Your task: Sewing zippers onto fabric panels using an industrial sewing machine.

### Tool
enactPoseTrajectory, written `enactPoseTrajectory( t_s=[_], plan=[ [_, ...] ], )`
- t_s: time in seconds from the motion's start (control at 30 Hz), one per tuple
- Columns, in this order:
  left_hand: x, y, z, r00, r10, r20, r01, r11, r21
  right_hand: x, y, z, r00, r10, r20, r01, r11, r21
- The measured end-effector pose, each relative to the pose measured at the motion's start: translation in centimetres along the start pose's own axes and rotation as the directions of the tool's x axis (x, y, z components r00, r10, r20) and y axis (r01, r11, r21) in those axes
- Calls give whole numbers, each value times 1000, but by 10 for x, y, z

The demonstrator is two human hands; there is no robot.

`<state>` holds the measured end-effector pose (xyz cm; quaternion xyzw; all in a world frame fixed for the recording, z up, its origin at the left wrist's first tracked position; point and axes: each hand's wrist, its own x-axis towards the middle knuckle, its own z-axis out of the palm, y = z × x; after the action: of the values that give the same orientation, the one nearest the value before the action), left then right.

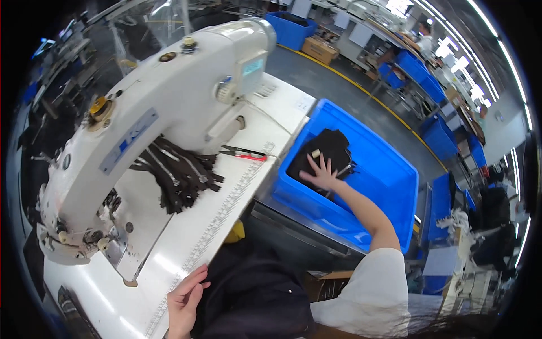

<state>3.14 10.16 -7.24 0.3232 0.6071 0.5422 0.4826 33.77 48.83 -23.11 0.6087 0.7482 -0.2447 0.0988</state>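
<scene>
Presently I have the right hand point(322, 173) laid palm down on the stack of dark cloth point(334, 144), its fingers spread wide and pointing far and left, with nothing pinched between them. A small pale tag point(315, 153) shows by the fingertips. Behind that hand the bare forearm point(364, 209) crosses over the blue bin, bent at the elbow, back to a white sleeve point(367, 285) on the near right.

I see the left hand point(186, 299) at the near edge of the white table point(217, 231), fingers held together, slightly curled and pointing far and right, the thumb standing off them. They look free of any load, though I cannot tell whether the tips touch the dark fabric point(254, 288) beside them.

The stack lies inside the blue bin point(389, 169), toward its left side, leaving the right part of the floor bare. That bin stands just right of the table. Left of it, red-handled snips point(251, 155) lie on the tabletop, near a bunch of dark zippers point(183, 175) under the arm of the white sewing machine point(169, 85). Far off, another blue tub point(291, 31) sits beside a cardboard box point(320, 51).
</scene>
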Motion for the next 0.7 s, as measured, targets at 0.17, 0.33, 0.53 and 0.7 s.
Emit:
enactPoseTrajectory(
  t_s=[0.17, 0.33, 0.53, 0.7],
  plan=[
    [-7, -5, -3, 997, -3, 79, 6, 999, -49, 24, 23, 13, 983, 61, 173, -11, 961, -276],
    [-39, 5, -21, 999, -8, 50, 7, 1000, 11, 11, -2, -24, 971, -10, 238, 128, 864, -486],
    [-71, -10, -59, 952, -58, -301, 71, 997, 30, -135, -183, -85, 457, -586, -669, 638, 740, -213],
    [-59, -17, -42, 949, 82, -306, -76, 997, 30, -146, -302, -61, 262, -815, -516, 939, 340, -60]
  ],
)
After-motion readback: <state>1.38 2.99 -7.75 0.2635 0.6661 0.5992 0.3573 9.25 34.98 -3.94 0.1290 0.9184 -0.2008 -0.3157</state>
